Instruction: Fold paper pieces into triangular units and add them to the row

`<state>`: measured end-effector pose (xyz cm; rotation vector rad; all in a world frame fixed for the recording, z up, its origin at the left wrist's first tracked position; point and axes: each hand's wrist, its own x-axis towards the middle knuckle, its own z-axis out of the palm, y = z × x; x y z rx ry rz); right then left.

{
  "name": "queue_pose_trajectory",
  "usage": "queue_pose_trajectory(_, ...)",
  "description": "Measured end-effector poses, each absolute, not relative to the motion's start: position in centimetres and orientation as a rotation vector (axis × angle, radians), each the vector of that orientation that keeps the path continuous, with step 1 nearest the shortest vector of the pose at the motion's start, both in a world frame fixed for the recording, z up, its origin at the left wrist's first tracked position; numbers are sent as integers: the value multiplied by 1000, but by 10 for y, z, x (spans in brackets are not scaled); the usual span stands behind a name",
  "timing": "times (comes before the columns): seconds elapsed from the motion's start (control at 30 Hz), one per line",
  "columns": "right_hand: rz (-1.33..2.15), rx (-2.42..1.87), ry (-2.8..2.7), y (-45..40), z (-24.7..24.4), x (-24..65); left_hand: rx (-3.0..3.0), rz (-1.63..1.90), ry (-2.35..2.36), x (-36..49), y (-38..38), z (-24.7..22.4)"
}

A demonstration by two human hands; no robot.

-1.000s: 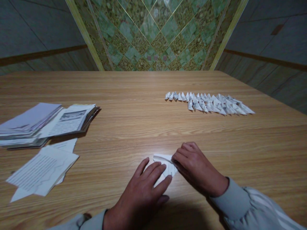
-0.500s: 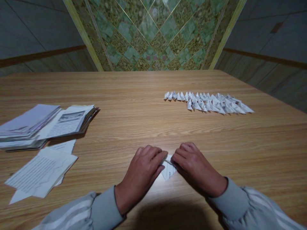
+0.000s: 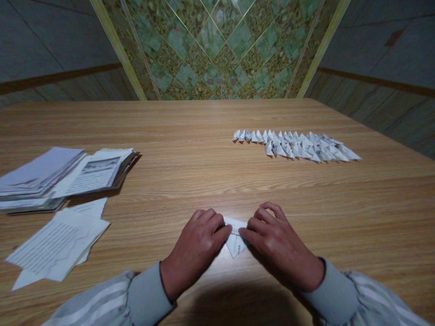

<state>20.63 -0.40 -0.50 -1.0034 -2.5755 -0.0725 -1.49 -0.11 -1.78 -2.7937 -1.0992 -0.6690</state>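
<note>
Between my hands, on the wooden table point(image 3: 190, 163), lies a small folded piece of paper point(image 3: 235, 244) with print on it. Its lower part comes to a point toward me, and a creased band crosses its middle. My left hand point(image 3: 204, 237) grips the paper's left side, thumb pressed on the fold. On the other side my right hand point(image 3: 272, 240) holds the right edge, with its thumb and finger on the same band. Both hands are curled, and their fingers hide the paper's side corners.
Two rows of small folded paper pieces point(image 3: 295, 147) stand at the back right. At the left lies a stack of papers and booklets point(image 3: 44, 172), with loose printed sheets point(image 3: 57, 244) in front of it. A tiled wall point(image 3: 217, 50) rises behind the table.
My hands have shifted slightly apart, and more of the folded paper shows between them. Its upper part is now visible, and the band across it looks flatter.
</note>
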Motion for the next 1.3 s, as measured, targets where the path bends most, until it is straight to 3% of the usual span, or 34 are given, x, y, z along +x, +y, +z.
queue_pose_trajectory(0.63, -30, -1040, -2569, -25, -15, 207, -2741, -696, -982, -37, -7, -17)
queue_pose_trajectory(0.9, -33, -1053, -2556, -27, -16, 209, -2933, -419, -1122, -15, -21, -17)
queue_pose_trajectory(1.3, -117, -1071, -2560, -36, -24, 228, -2882, -509, -1176, -32, -19, -15)
